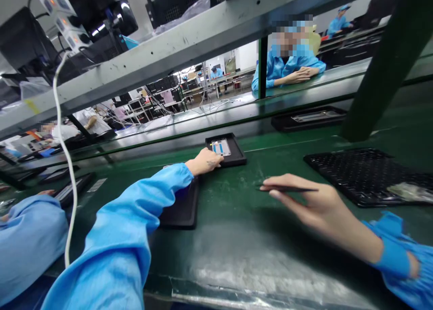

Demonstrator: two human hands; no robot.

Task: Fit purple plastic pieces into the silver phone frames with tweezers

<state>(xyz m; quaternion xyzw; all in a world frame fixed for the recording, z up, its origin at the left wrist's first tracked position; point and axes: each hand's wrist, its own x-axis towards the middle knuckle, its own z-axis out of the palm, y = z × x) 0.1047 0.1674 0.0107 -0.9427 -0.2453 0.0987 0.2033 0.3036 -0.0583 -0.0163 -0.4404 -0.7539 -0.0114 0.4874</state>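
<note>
On a green bench (223, 242), the person's left hand (206, 160) reaches to the near left side of a small black tray (238, 158) holding a flat silvery part (224, 147) with blue strips; its fingertips are unclear, so whether it grips the tray cannot be told. Well apart, the right hand (314, 204) pinches a slim dark tool (296, 189) between thumb and fingers above the bench, near a black textured tray (360, 172) on the right

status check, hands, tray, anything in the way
Left hand at edge of black tray; right hand holds slim dark tool. Flat metallic part lies in tray. Left sleeve partly covers second tray.
</note>
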